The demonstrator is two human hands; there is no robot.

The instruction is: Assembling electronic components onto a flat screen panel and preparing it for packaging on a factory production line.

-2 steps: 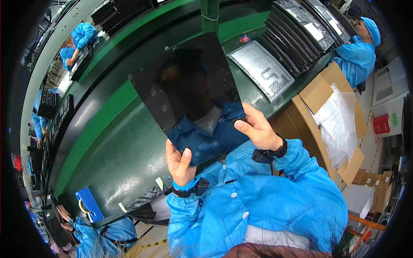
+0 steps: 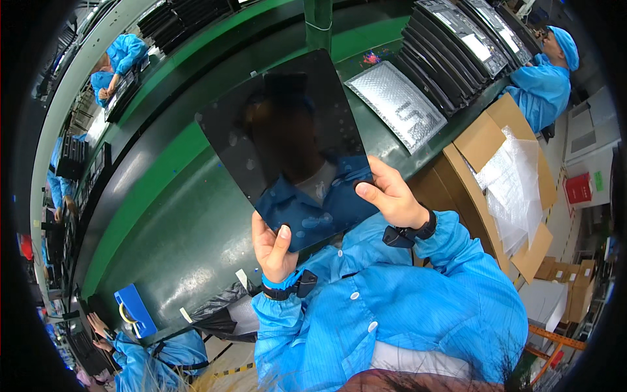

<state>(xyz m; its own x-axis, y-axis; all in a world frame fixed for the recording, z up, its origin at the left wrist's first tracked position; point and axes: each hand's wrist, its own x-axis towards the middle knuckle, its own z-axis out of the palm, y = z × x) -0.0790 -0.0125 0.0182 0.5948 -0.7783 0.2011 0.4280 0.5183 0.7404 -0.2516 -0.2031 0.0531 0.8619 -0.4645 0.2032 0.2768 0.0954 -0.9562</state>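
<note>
A flat, glossy black panel (image 2: 294, 150), like a screen or tablet, is held up tilted over the green workbench (image 2: 170, 242). Smudges mark its surface, and a dim reflection of a blue collar shows in it. At the panel's near left corner my left hand (image 2: 274, 251) grips it, thumb on the front and fingers behind. My right hand (image 2: 395, 199) clasps the right edge near the lower corner in the same way. The fingers behind the panel are mostly hidden. Black bands circle both wrists.
Right of the panel lies a silver bubble mailer (image 2: 398, 104), beside a stack of black panels (image 2: 444, 59). A cardboard box (image 2: 483, 189) with clear bubble wrap (image 2: 513, 189) stands at the right. A blue tray (image 2: 136, 310) sits at the bench's left. Several co-workers in blue are around.
</note>
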